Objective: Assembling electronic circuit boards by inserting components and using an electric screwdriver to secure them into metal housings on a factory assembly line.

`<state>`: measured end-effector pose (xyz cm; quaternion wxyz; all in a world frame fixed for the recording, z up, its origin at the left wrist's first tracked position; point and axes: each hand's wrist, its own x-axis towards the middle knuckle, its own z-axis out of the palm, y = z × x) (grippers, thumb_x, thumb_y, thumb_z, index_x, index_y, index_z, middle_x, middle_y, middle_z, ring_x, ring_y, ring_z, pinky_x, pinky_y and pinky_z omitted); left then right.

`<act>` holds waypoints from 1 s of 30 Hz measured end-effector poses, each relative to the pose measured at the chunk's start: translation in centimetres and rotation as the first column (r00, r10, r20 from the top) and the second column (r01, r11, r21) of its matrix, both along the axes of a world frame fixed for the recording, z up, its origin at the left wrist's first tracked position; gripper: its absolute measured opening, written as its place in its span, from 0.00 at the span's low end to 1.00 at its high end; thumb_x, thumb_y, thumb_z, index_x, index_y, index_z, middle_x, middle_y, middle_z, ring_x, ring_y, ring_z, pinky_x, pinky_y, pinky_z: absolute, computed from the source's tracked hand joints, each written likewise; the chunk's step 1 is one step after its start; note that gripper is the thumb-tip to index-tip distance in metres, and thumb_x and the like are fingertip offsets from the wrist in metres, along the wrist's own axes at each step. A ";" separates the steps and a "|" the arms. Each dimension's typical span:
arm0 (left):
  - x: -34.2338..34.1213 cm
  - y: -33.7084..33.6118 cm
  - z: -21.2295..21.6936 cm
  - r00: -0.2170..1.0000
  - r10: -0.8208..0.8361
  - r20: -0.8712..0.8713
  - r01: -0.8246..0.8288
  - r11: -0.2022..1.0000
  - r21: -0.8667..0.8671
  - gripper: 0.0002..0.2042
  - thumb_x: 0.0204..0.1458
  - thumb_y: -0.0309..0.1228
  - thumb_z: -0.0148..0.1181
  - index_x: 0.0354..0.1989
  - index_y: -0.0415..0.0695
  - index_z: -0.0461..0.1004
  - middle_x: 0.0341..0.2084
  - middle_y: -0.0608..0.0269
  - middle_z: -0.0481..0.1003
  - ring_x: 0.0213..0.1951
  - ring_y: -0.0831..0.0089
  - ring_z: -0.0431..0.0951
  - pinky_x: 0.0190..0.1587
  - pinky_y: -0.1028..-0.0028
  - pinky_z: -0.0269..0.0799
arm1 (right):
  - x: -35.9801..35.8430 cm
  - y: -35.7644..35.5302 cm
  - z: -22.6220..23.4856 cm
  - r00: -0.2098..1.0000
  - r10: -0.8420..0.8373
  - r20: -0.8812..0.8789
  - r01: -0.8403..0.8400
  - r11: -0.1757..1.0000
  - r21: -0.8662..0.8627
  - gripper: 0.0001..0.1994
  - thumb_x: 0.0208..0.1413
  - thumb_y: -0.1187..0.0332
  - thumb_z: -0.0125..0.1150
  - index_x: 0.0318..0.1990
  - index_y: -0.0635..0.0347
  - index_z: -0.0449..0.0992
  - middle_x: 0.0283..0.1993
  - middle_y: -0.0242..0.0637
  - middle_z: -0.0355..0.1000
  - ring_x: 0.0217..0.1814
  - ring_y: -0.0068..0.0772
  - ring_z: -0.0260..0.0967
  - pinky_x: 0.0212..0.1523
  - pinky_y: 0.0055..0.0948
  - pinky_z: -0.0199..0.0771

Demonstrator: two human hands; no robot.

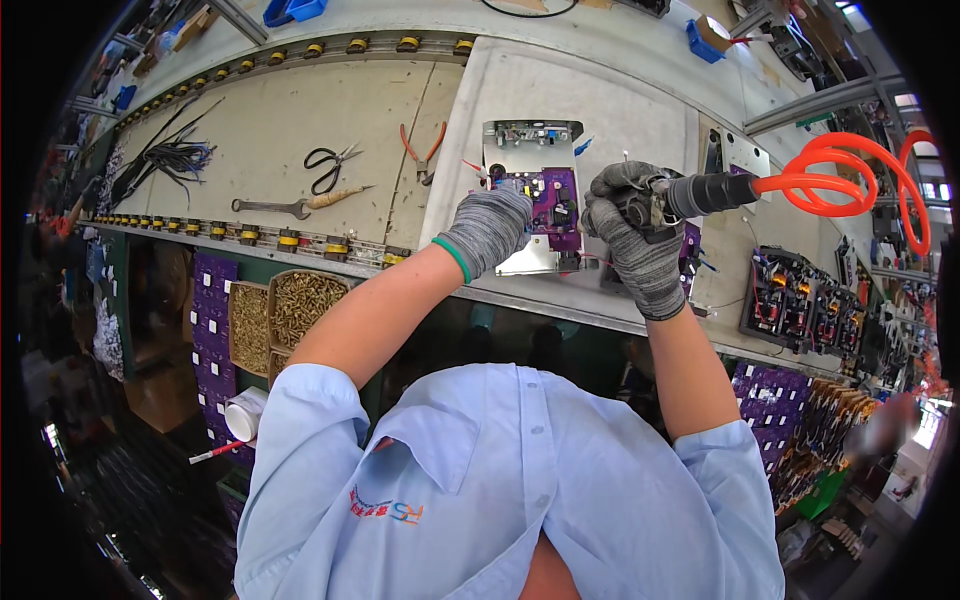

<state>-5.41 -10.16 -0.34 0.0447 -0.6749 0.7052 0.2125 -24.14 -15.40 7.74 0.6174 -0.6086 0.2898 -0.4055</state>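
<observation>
Both my hands wear grey knit gloves. My left hand (492,228) rests at the left side of a purple circuit board (560,208), its fingers curled together. What they pinch, if anything, is hidden. The board sits in a silver metal chassis (530,262), with a row of connectors along its far end. Just right of the chassis, my right hand (640,245) is wrapped round a pneumatic screwdriver (712,193) with a dark body. Its coiled orange air hose (850,170) runs off to the right. The tool's tip cannot be made out.
Scissors (328,168), red-handled pliers (424,152), a wrench (275,207) and a wooden-handled awl (340,196) lie left of the chassis. Farther left is a cable bundle (165,165). Brass screws fill a bin (350,283) below the bench edge. Assembled units (800,305) stand at right.
</observation>
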 end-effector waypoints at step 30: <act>1.1 6.3 2.6 -0.856 0.400 -0.328 -0.004 0.629 0.778 0.30 0.65 0.58 0.36 0.39 0.41 0.74 0.28 0.55 0.78 0.30 0.58 0.81 0.37 0.54 0.83 | 1.5 4.9 7.6 0.939 0.009 0.344 -0.017 1.000 0.020 0.16 0.50 0.77 0.67 0.47 0.62 0.72 0.44 0.40 0.73 0.45 0.34 0.75 0.48 0.38 0.79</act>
